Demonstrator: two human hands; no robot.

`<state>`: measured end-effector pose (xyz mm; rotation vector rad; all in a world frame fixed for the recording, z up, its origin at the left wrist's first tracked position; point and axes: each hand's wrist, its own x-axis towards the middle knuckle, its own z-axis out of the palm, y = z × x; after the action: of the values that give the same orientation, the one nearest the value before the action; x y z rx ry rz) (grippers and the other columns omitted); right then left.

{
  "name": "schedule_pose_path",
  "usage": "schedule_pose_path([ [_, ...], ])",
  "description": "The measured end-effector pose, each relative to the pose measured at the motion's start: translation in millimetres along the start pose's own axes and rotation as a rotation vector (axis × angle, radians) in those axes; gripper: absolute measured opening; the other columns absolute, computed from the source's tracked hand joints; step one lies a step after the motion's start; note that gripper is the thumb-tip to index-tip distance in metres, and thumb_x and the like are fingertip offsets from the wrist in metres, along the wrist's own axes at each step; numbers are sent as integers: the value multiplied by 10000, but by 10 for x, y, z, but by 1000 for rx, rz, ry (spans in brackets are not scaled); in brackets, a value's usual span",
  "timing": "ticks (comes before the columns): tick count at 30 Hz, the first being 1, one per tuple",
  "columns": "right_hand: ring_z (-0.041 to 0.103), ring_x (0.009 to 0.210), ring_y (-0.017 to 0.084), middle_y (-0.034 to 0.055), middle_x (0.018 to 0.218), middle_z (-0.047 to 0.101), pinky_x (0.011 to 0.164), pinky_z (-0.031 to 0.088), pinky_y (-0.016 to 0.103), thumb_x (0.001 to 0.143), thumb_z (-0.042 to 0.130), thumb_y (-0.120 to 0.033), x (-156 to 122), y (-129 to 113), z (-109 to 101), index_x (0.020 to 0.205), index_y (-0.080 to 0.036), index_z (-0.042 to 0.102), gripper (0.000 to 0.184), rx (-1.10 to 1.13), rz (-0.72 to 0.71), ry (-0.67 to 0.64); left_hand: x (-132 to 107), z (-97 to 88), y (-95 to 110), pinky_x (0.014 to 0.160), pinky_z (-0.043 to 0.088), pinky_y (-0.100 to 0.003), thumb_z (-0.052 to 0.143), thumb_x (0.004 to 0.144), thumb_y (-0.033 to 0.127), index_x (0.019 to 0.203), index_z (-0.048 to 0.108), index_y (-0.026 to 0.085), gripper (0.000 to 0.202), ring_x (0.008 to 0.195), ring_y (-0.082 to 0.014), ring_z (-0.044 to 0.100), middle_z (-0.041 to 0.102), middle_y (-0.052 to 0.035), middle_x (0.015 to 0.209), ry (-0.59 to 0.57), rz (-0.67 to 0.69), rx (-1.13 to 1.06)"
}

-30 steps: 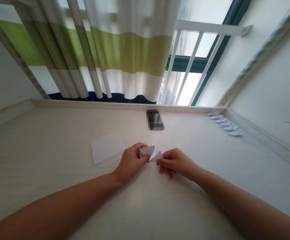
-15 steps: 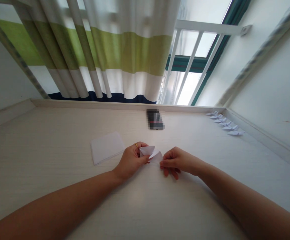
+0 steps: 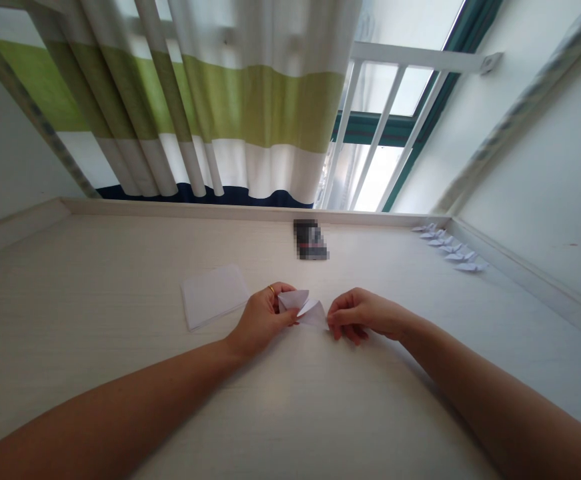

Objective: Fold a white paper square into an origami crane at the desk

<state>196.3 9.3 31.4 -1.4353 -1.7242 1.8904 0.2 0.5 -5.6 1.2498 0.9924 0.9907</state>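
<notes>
A white paper crane (image 3: 313,313), part-folded with pointed flaps standing apart, is held above the white tabletop. My left hand (image 3: 265,317), with a ring on one finger, is closed on its left side, the thumb pressing on the front. At the crane's lower right tip, my right hand (image 3: 353,316) is closed in a pinch, thumb and forefinger at the very point; the other fingers are curled loosely below. My left fingers hide part of the paper's left end.
A stack of white paper sheets (image 3: 214,297) lies left of my hands. A blurred dark object (image 3: 311,240) sits near the back edge. Several small folded paper cranes (image 3: 453,250) stand in a row at the far right. A raised rim (image 3: 195,209) borders the table, with a curtain (image 3: 270,100) behind.
My right hand has shifted slightly right and up, its fingers now more curled, at the paper's tip. My left hand and the paper have barely moved.
</notes>
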Motion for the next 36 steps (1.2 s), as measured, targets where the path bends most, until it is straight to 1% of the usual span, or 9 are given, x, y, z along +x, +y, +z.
schedule_pose_path([
  [3,449,346,29,-18,474,566,329,298,129,705,564,-353,-7,-26,126,622,-106,577,261,28,-61,26,-22,5,-19,562,437,-228,641,610,187,841,535,141,258,568,-111,547,580,27,633,-39,46,33],
  [5,480,385,37,-4,555,600,355,337,137,678,594,-338,-2,-28,236,655,-110,574,230,54,-93,42,-39,5,-37,579,432,-229,627,625,182,851,543,142,244,603,-120,553,590,14,662,-55,82,72],
  [8,470,366,41,-5,540,594,335,324,144,675,584,-284,21,-7,367,617,-115,550,181,69,-79,115,-55,4,-59,597,432,-234,619,632,172,861,549,143,241,628,-128,553,596,4,686,-67,108,119],
  [15,442,343,32,-10,481,575,328,299,144,670,558,-224,50,11,448,548,-107,561,169,68,-87,220,-43,14,-67,585,428,-226,616,634,160,850,548,147,226,618,-121,544,588,11,672,-88,99,113],
  [18,434,332,30,-12,468,573,332,302,149,664,569,-232,50,12,451,555,-104,574,168,97,-90,195,-45,24,-57,560,429,-219,627,630,167,842,543,142,229,586,-111,542,585,15,653,-106,75,79],
  [23,447,325,42,-6,486,595,333,323,159,638,589,-228,53,25,384,625,-97,605,133,151,-79,96,-41,34,-30,532,452,-214,646,625,177,840,514,136,255,526,-90,549,581,25,618,-146,13,-37],
  [28,489,339,50,3,498,611,339,335,153,635,609,-238,37,19,275,601,-96,585,148,154,-58,24,-12,12,1,540,485,-231,679,598,205,834,496,140,305,510,-83,558,587,32,622,-117,-13,-74],
  [32,505,353,45,3,477,607,353,340,139,627,618,-232,10,-5,207,521,-98,549,184,122,-33,4,-3,6,37,550,496,-228,696,575,193,833,482,135,340,518,-75,557,585,36,626,-86,-33,-76],
  [36,516,358,52,5,479,613,350,342,139,606,625,-233,-18,-18,143,496,-107,521,197,101,16,-14,-4,6,44,528,489,-219,709,554,207,836,469,137,377,492,-72,554,588,40,609,-77,-50,-89],
])
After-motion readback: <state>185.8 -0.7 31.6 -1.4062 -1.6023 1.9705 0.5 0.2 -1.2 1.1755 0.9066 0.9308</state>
